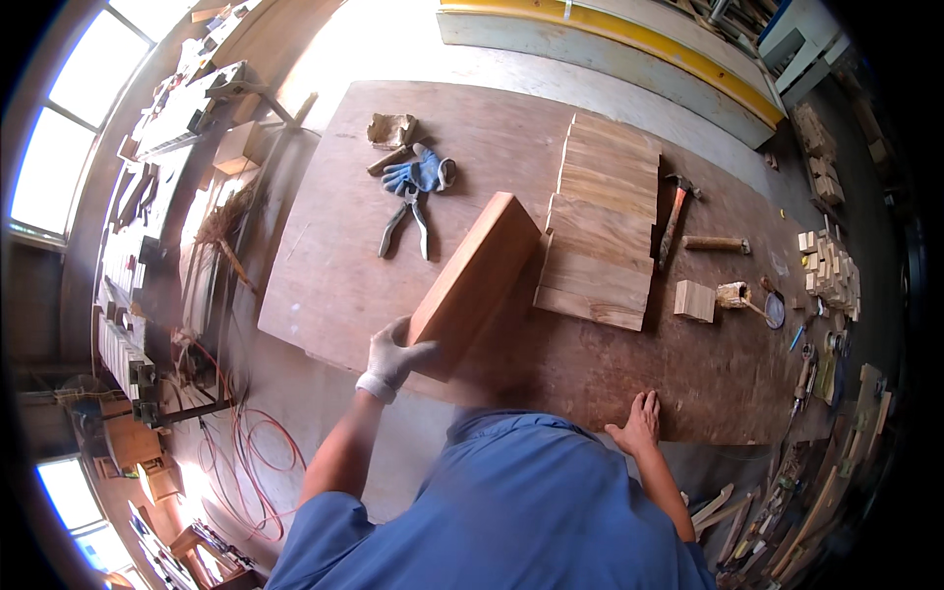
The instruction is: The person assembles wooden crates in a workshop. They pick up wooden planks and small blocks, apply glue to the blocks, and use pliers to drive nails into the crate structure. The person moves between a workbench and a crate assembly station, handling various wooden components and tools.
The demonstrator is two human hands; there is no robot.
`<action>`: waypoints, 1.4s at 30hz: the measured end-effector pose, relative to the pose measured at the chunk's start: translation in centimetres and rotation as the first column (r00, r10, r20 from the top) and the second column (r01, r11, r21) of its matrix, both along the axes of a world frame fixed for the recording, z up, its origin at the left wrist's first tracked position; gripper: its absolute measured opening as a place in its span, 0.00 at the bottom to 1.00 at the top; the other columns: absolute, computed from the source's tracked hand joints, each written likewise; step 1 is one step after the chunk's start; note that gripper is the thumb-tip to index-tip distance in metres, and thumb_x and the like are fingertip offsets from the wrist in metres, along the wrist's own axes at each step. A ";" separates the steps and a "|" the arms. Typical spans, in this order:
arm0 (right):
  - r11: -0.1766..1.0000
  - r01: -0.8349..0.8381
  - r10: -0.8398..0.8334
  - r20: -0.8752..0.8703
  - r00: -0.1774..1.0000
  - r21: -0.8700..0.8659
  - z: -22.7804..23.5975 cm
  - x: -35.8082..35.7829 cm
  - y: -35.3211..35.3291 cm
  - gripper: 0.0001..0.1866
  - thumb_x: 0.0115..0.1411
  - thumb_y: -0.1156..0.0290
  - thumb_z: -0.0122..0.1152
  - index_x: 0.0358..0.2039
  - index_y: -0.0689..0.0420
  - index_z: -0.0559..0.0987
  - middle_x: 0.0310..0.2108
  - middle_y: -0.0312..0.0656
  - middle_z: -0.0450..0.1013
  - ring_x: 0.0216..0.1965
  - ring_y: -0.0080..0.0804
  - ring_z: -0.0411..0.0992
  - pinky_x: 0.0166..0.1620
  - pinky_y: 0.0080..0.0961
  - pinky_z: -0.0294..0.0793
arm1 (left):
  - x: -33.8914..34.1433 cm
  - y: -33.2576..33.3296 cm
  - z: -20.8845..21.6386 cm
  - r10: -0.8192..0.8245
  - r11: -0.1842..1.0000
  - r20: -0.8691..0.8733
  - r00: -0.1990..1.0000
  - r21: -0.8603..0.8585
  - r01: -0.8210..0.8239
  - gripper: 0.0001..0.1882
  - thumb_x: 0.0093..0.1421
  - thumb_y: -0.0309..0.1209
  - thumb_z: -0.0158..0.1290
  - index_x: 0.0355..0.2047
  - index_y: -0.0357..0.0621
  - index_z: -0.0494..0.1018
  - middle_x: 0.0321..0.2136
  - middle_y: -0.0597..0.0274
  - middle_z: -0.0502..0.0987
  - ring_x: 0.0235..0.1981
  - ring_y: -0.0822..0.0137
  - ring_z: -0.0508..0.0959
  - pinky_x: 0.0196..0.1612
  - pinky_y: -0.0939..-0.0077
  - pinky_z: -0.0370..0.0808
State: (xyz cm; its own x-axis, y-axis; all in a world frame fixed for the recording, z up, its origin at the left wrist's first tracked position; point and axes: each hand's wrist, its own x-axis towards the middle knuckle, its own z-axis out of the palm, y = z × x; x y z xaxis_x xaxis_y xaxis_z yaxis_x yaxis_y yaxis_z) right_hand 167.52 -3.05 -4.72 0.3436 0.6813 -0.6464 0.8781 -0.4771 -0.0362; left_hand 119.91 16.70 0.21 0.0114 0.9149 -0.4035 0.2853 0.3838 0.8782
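Observation:
My left hand (pixel 389 356), in a pale work glove, grips the near end of a thick reddish wooden board (pixel 477 265). The board stands on its edge, slanting away to the right over the brown worktable (pixel 600 379). To its right lies a row of light wooden planks (pixel 602 221), set side by side with uneven ends. My bare right hand (pixel 639 421) rests on the table's near edge, fingers stretched out and nothing in them. Beyond the board are a pair of pincers (pixel 408 224) and a blue-and-grey glove (pixel 418 172).
Right of the planks lie an orange-handled hammer (pixel 676 218), a wooden-handled hammer (pixel 716 244) and a small wooden block (pixel 694 301). A crusted tray (pixel 390 130) sits at the far left. Small blocks (pixel 829 265) are stacked at the right edge. A red hose (pixel 258 462) coils on the floor.

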 end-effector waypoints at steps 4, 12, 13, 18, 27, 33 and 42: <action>1.000 -0.004 0.004 0.011 1.000 0.005 -0.2 -0.1 -0.3 0.63 0.50 0.47 0.75 0.74 0.68 0.51 0.77 0.65 0.40 0.77 0.60 0.41 0.77 0.42 0.47 | -0.1 -0.1 3.3 -0.150 0.980 -0.431 0.890 0.056 0.192 0.39 0.48 0.39 0.74 0.58 0.36 0.74 0.45 0.50 0.84 0.47 0.59 0.84 0.54 0.63 0.79; 0.997 -0.021 0.022 -0.021 1.000 0.075 -1.0 0.4 -0.3 0.65 0.47 0.47 0.76 0.74 0.69 0.50 0.77 0.66 0.40 0.77 0.62 0.41 0.77 0.44 0.47 | -1.4 -0.2 0.4 -0.238 0.916 -0.711 0.662 0.064 0.397 0.41 0.49 0.44 0.71 0.60 0.39 0.72 0.45 0.47 0.83 0.47 0.45 0.83 0.54 0.54 0.78; 0.995 -0.028 0.033 -0.047 0.998 0.098 -0.9 0.3 -0.5 0.65 0.47 0.48 0.77 0.74 0.69 0.50 0.76 0.66 0.40 0.77 0.63 0.41 0.77 0.45 0.47 | -0.1 1.0 2.8 -0.317 0.912 -0.673 0.668 -0.022 0.411 0.41 0.51 0.46 0.71 0.61 0.38 0.71 0.46 0.45 0.83 0.48 0.44 0.82 0.54 0.53 0.78; 1.000 -0.025 0.025 -0.010 1.000 0.009 -1.1 0.3 -0.7 0.68 0.44 0.48 0.78 0.74 0.72 0.49 0.76 0.68 0.40 0.78 0.59 0.40 0.78 0.41 0.45 | 4.7 5.1 2.7 -0.271 0.862 -0.663 0.698 0.156 0.483 0.45 0.54 0.44 0.66 0.66 0.33 0.62 0.54 0.39 0.77 0.56 0.42 0.78 0.58 0.54 0.75; 0.996 -0.065 0.069 0.059 0.996 -0.053 -1.1 0.5 -0.3 0.73 0.42 0.43 0.80 0.74 0.73 0.47 0.76 0.68 0.39 0.78 0.57 0.39 0.78 0.39 0.43 | 7.4 7.1 2.4 -0.263 0.940 -0.591 0.762 0.019 0.340 0.20 0.56 0.34 0.60 0.46 0.39 0.73 0.43 0.38 0.82 0.49 0.40 0.81 0.53 0.50 0.78; 0.968 -0.133 0.159 0.110 0.981 -0.212 -1.0 0.8 1.1 0.75 0.42 0.37 0.79 0.73 0.75 0.47 0.76 0.70 0.41 0.77 0.58 0.44 0.77 0.39 0.47 | 6.6 1.5 2.5 -0.224 0.958 -0.581 0.783 0.016 0.287 0.19 0.56 0.34 0.60 0.46 0.39 0.74 0.43 0.39 0.82 0.49 0.40 0.81 0.54 0.50 0.77; 0.931 -0.309 0.333 0.109 0.937 -0.192 -0.5 0.8 1.7 0.70 0.45 0.35 0.75 0.70 0.80 0.54 0.71 0.75 0.51 0.74 0.62 0.51 0.76 0.39 0.52 | 1.7 -15.4 4.8 -0.129 0.989 -0.650 0.749 -0.138 0.051 0.23 0.55 0.38 0.63 0.48 0.41 0.75 0.45 0.40 0.82 0.50 0.43 0.81 0.55 0.52 0.77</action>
